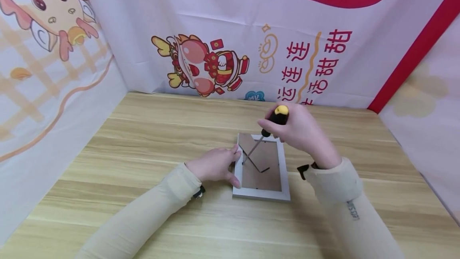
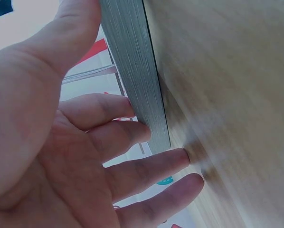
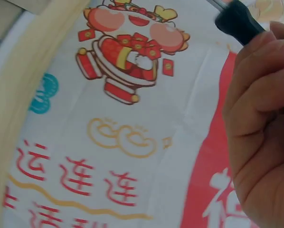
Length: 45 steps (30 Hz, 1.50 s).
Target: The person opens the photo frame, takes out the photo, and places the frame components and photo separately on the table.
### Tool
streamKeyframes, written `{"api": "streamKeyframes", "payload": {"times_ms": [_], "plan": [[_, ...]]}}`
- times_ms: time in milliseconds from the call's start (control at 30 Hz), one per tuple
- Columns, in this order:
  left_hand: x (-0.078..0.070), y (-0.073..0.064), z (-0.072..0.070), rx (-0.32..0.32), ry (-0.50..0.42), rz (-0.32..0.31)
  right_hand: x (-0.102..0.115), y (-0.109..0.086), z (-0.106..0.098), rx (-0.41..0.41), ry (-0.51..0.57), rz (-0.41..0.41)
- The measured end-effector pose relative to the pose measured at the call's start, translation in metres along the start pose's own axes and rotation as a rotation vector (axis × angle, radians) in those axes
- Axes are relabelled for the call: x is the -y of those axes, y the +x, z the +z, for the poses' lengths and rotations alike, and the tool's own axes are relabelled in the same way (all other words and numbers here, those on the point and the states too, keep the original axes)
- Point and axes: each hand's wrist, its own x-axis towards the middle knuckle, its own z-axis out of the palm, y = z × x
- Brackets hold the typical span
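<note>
A white picture frame (image 1: 285,171) lies face down on the wooden table, its brown backing board (image 1: 266,181) showing. My right hand (image 1: 292,127) grips a screwdriver (image 1: 279,115) by its black and yellow handle. The shaft slants down to the left, and its tip meets the backing near the frame's left inner edge. In the right wrist view, curled fingers (image 3: 263,80) wrap the dark handle. My left hand (image 1: 215,165) rests against the frame's left side, thumb on the border. The left wrist view shows nearly straight fingers (image 2: 146,171), some touching the frame's side (image 2: 132,61).
A thin dark bent rod (image 1: 256,166) crosses the backing, ending in a short hooked part. The wooden table (image 1: 151,139) reaches back to a printed cloth wall (image 1: 223,7). Cloth walls also stand at the left and right.
</note>
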Motion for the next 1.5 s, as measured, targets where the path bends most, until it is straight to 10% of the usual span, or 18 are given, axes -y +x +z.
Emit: {"api": "streamKeyframes", "payload": {"times_ms": [367, 1500], "plan": [[0.003, 0.004, 0.005, 0.031, 0.005, -0.004, -0.033, -0.019, 0.004, -0.118, 0.224, 0.135], [0.002, 0.007, 0.000, 0.025, 0.027, -0.013, -0.029, -0.013, 0.011, -0.178, 0.146, -0.047]]}}
